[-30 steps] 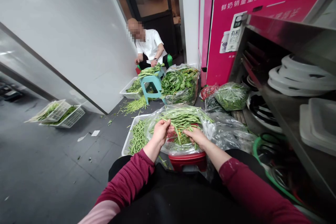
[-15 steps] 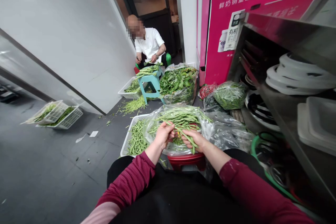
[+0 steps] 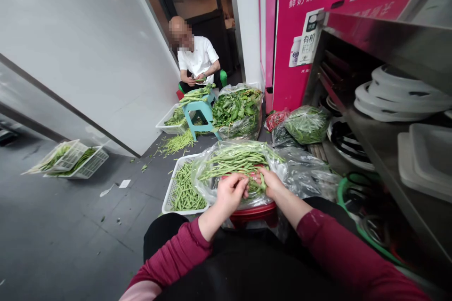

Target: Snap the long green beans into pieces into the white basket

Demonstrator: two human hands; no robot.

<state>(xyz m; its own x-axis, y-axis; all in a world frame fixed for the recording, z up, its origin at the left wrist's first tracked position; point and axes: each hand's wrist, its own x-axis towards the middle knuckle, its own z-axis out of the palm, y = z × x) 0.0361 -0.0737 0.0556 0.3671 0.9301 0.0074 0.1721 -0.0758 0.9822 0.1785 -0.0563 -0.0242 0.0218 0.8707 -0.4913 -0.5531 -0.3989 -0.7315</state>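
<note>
Long green beans [image 3: 235, 157] lie in an open clear plastic bag [image 3: 202, 183], which rests on a red stool [image 3: 252, 216] between my knees. Over the bag's near side, my right hand [image 3: 271, 182] is closed around a few green beans, their ends showing by the fingers. My left hand [image 3: 231, 192] is just left of it, its fingers pinched together; whatever they hold is hidden. Short snapped bean pieces [image 3: 185, 188] fill a white basket [image 3: 167, 197] to the left of the bag.
A person in white [image 3: 198, 59] sits behind a blue stool [image 3: 199, 115] piled with green stalks. Beside it stands a bag of leafy greens [image 3: 238, 108]. White baskets [image 3: 90, 164] lie on the floor at left. A metal shelf [image 3: 381, 146] with white dishes is at right.
My left hand has turned and come lower, its fingers now closed near the right hand. The beans that stretched between both hands now show only at the right one.
</note>
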